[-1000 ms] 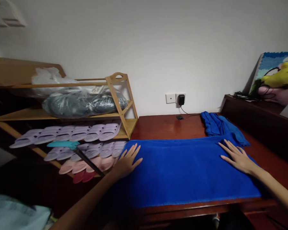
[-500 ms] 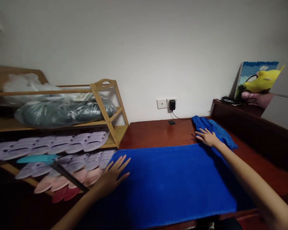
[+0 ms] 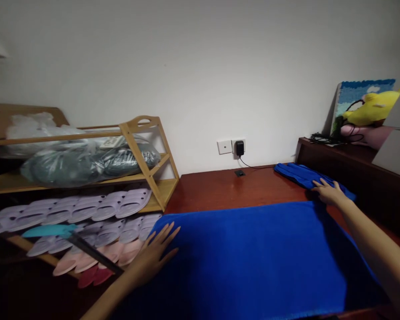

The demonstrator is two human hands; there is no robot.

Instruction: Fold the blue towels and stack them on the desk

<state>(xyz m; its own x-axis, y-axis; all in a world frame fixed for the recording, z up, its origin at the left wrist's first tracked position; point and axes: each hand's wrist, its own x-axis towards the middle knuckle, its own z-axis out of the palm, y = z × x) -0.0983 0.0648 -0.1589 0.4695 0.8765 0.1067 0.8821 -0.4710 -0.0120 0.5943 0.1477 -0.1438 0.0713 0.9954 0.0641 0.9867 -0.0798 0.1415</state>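
A large blue towel [image 3: 253, 253] lies spread flat on a dark red wooden table [image 3: 220, 189]. My left hand [image 3: 155, 255] rests on its left edge, palm down with the fingers spread. Stretched out to the far right, my right hand [image 3: 329, 192] lies on the near end of a second, bunched-up blue towel [image 3: 298, 173] by the raised ledge; its fingers curl over the cloth, and I cannot see whether they grip it.
A wooden shoe rack [image 3: 143, 151] on the left holds bagged items and rows of lilac and pink slippers [image 3: 96, 209]. A teal-headed tool [image 3: 53, 231] leans in front. A wall socket with charger [image 3: 240, 146] is behind. A dark ledge [image 3: 346, 169] carries a picture and cables.
My right hand left the flat towel's right end, reached to the bunched towel at the back, then slid right along it. The bunched towel now lies flatter and further right. My left hand stayed.
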